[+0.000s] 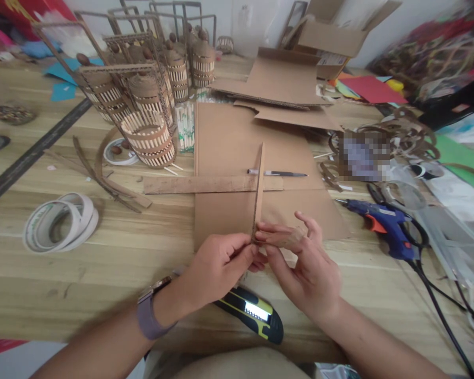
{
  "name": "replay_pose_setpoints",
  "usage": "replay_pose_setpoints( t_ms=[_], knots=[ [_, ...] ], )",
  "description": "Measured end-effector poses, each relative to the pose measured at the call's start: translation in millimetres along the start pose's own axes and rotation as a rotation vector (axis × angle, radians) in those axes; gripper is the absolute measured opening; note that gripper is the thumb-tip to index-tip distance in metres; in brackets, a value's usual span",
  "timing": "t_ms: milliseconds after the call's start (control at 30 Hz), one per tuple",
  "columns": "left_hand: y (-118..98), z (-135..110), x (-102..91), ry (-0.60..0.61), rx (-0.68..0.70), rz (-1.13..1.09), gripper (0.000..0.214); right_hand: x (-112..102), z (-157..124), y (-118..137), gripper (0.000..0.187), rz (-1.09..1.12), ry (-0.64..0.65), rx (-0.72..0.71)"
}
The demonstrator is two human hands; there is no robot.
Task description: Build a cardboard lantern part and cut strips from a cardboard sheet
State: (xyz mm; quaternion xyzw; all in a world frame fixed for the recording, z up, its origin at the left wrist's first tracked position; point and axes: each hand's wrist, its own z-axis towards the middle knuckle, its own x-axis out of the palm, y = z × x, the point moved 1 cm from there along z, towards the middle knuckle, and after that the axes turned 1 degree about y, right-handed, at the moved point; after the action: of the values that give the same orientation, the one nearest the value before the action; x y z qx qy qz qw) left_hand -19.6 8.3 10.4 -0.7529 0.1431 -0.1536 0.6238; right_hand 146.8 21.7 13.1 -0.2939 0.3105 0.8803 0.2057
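A thin cardboard strip (pixel 259 184) points away from me above a larger cardboard sheet (pixel 225 137). Its near end is pinched between the thumb and fingers of my left hand (pixel 225 263). My right hand (pixel 306 263) meets it from the other side, thumb and fingertips closed on the same end. Below my hands lies a black and yellow utility knife (pixel 256 313), partly covered by my left hand. A pen (pixel 288 173) rests on the sheet, crossed by the strip in view. Another flat cardboard strip (pixel 181 184) lies crosswise on the table and sheet.
A blue glue gun (pixel 391 221) with a black cable lies at right. Rolls of white tape (pixel 59 223) sit at left. Several woven stick-and-cardboard lanterns (pixel 148 139) stand at back left. Cardboard pieces (pixel 280 79) and a carton (pixel 327 37) are behind.
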Motion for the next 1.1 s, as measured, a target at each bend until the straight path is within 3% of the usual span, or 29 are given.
replay_pose_setpoints(
  t_ms=[167, 700, 1100],
  knots=[
    [0.3, 0.3, -0.2, 0.023, 0.013, 0.024, 0.025, 0.2, -1.2, -1.6, 0.018, 0.061, -0.050, 0.033],
    [6.6, 6.1, -3.0, -0.074, -0.020, -0.042, 0.030, 6.3, 0.4, -3.4, 0.017, -0.024, 0.036, -0.024],
    [2.5, 1.6, -1.4, 0.011, -0.025, 0.008, 0.029, 0.8, 1.2, -4.2, 0.021, -0.020, -0.014, -0.001]
  ],
)
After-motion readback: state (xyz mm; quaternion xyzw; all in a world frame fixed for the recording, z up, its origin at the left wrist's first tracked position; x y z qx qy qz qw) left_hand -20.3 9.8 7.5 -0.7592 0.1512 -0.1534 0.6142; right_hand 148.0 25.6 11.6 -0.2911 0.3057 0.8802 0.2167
